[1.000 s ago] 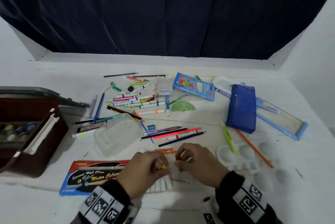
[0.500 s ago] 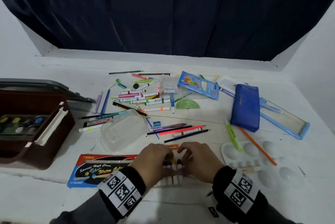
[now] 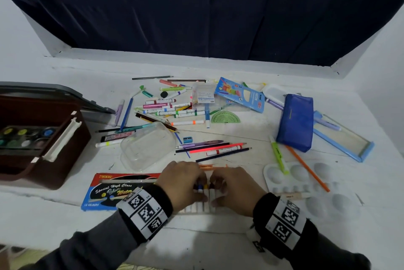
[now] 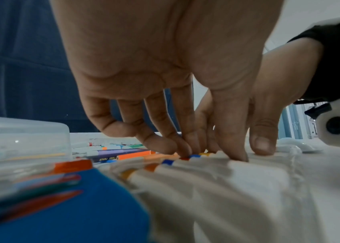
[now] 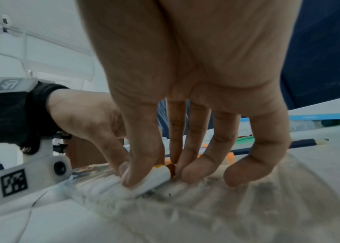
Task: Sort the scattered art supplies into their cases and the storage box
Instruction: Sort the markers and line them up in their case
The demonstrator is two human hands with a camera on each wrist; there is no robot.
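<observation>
A row of white paint tubes point(image 3: 204, 203) with coloured caps lies in a clear ribbed tray at the table's front edge, beside the red and blue watercolour box point(image 3: 113, 191). My left hand point(image 3: 197, 191) has its curled fingertips point(image 4: 183, 152) on the caps and its thumb on the tube bodies point(image 4: 185, 166). My right hand point(image 3: 215, 193) pinches one white tube point(image 5: 156, 178) with a brown cap between thumb and forefinger, low in the tray. My hands hide most of the tray.
An open brown storage box point(image 3: 50, 156) with paint pots stands at the left. Loose markers point(image 3: 170, 112), pencils point(image 3: 214, 149), an upturned clear tub point(image 3: 148, 145), a blue pouch point(image 3: 295, 121), a blue-framed case point(image 3: 349, 140) and a white palette point(image 3: 306, 184) lie behind and right of my hands.
A second ago both hands held a yellow-capped tube just above the tray. They have since dropped onto the row of tubes and moved closer together.
</observation>
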